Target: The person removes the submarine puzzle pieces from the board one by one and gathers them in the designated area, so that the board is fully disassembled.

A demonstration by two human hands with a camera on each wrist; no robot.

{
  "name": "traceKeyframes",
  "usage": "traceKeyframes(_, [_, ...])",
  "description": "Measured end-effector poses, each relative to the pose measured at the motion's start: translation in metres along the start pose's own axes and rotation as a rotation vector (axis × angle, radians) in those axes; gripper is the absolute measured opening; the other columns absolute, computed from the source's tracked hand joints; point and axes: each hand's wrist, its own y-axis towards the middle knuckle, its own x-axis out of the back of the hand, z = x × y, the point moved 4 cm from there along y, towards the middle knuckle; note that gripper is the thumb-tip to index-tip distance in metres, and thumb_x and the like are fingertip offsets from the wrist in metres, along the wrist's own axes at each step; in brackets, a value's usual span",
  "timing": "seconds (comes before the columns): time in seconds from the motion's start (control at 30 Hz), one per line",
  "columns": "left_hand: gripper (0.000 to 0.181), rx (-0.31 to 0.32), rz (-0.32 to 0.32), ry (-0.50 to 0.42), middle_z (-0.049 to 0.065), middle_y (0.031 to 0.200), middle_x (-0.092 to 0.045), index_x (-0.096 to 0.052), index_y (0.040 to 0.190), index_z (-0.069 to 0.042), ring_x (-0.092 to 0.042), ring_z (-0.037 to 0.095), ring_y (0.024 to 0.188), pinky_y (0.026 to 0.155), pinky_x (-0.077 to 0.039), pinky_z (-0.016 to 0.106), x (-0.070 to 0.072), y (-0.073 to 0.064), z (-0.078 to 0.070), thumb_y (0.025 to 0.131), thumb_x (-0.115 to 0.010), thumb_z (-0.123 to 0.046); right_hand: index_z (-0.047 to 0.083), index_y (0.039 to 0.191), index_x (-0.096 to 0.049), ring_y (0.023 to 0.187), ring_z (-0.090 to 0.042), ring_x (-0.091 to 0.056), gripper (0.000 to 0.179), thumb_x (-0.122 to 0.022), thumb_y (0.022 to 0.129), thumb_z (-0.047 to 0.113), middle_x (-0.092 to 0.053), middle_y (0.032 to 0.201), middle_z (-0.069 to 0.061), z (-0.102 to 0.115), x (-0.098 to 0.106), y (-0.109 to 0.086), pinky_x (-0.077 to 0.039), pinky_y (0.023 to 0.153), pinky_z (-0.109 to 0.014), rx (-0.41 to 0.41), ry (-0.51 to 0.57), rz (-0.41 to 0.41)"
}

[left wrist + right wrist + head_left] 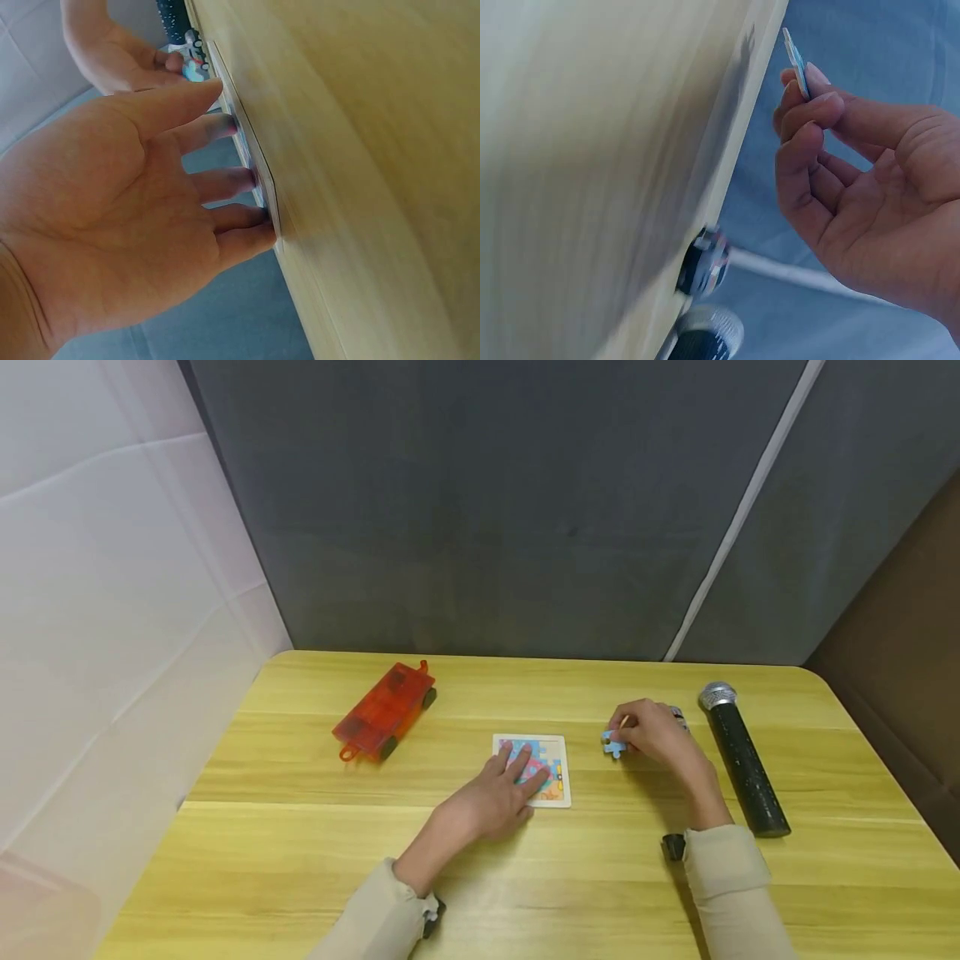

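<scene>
A small jigsaw puzzle in a white frame [567, 777] lies flat on the table. My left hand [495, 800] rests on it with fingers spread, covering part of the coloured picture; the left wrist view shows the fingertips [244, 178] touching its surface. At the puzzle's upper right, a beige patch of backing shows. To the right of the frame, my right hand [656, 733] pinches a light-blue puzzle piece [615, 745] between thumb and fingers. Seen edge-on in the right wrist view, that puzzle piece [798, 66] is held up off the table.
A black microphone [744, 760] with a silver head lies right of my right hand. Partly hidden behind that hand is a small dark-and-silver object [703, 261]. On the left sits a translucent red toy wagon [386, 712] with black wheels. A grey panel [487, 510] stands behind the table.
</scene>
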Motion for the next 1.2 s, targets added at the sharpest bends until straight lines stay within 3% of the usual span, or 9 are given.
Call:
traceKeyframes(0.1, [0.064, -0.004, -0.001, 0.011, 0.018, 0.183, -0.018, -0.03, 0.176, -0.023, -0.013, 0.046, 0.17, 0.137, -0.021, 0.052, 0.0, -0.001, 0.0, 0.117, -0.052, -0.037, -0.003, 0.097, -0.075, 0.068, -0.021, -0.063, 0.008, -0.072, 0.103, 0.002, -0.071, 0.075, -0.009, -0.012, 0.009, -0.004, -0.05, 0.064, -0.032, -0.03, -0.007, -0.002])
traceKeyframes(0.23, [0.063, 0.011, 0.012, 0.04, 0.017, 0.183, -0.02, -0.031, 0.175, -0.023, -0.016, 0.044, 0.17, 0.137, -0.024, 0.049, 0.012, -0.009, -0.006, 0.117, -0.052, -0.035, -0.003, 0.094, -0.073, 0.068, -0.02, -0.06, 0.01, -0.073, 0.103, 0.003, -0.068, 0.073, -0.01, -0.021, 0.016, -0.009, -0.048, 0.064, -0.032, -0.092, -0.06, 0.012])
traceKeyframes(0.43, [0.062, 0.005, 0.013, -0.001, 0.018, 0.183, -0.018, -0.031, 0.175, -0.021, -0.013, 0.044, 0.17, 0.138, -0.021, 0.05, 0.018, -0.014, -0.007, 0.118, -0.051, -0.034, -0.003, 0.095, -0.074, 0.071, -0.023, -0.057, 0.009, -0.073, 0.102, 0.003, -0.065, 0.073, -0.011, -0.025, 0.019, -0.011, -0.046, 0.063, -0.033, -0.189, -0.167, -0.004])
traceKeyframes(0.6, [0.062, 0.0, 0.01, -0.038, 0.019, 0.183, -0.018, -0.032, 0.175, -0.02, -0.013, 0.045, 0.17, 0.137, -0.022, 0.052, 0.02, -0.015, -0.007, 0.117, -0.053, -0.032, -0.003, 0.092, -0.074, 0.076, -0.027, -0.06, 0.008, -0.075, 0.099, 0.001, -0.069, 0.084, -0.015, -0.023, 0.015, -0.008, -0.051, 0.067, -0.037, -0.201, -0.213, -0.033])
traceKeyframes(0.77, [0.063, 0.018, 0.019, 0.011, 0.016, 0.183, -0.019, -0.032, 0.175, -0.021, -0.014, 0.042, 0.17, 0.137, -0.024, 0.048, 0.031, -0.023, -0.013, 0.117, -0.054, -0.034, -0.006, 0.094, -0.075, 0.079, -0.031, -0.066, 0.008, -0.076, 0.098, 0.001, -0.072, 0.09, -0.019, -0.016, 0.012, -0.006, -0.058, 0.072, -0.044, -0.206, -0.253, -0.026])
traceKeyframes(0.93, [0.064, -0.005, 0.002, -0.028, 0.018, 0.184, -0.016, -0.03, 0.176, -0.021, -0.011, 0.045, 0.17, 0.138, -0.021, 0.052, 0.016, -0.012, -0.005, 0.117, -0.052, -0.033, -0.007, 0.09, -0.074, 0.094, -0.038, -0.062, 0.01, -0.073, 0.097, -0.001, -0.066, 0.101, -0.028, -0.013, 0.01, -0.005, -0.059, 0.082, -0.05, -0.241, -0.285, -0.019])
traceKeyframes(1.03, [0.063, -0.004, 0.004, -0.03, 0.018, 0.184, -0.015, -0.029, 0.176, -0.021, -0.011, 0.045, 0.17, 0.138, -0.02, 0.051, 0.016, -0.011, -0.004, 0.118, -0.051, -0.033, -0.008, 0.089, -0.073, 0.1, -0.041, -0.057, 0.012, -0.07, 0.098, -0.002, -0.062, 0.104, -0.03, -0.013, 0.008, -0.004, -0.057, 0.085, -0.05, -0.262, -0.286, -0.001])
traceKeyframes(1.2, [0.064, 0.034, 0.03, 0.021, 0.014, 0.184, -0.016, -0.03, 0.176, -0.023, -0.012, 0.04, 0.171, 0.138, -0.021, 0.047, 0.033, -0.025, -0.013, 0.117, -0.052, -0.035, -0.01, 0.094, -0.073, 0.102, -0.041, -0.056, 0.012, -0.068, 0.1, -0.002, -0.062, 0.107, -0.031, -0.01, 0.006, -0.005, -0.057, 0.083, -0.047, -0.271, -0.271, 0.014])
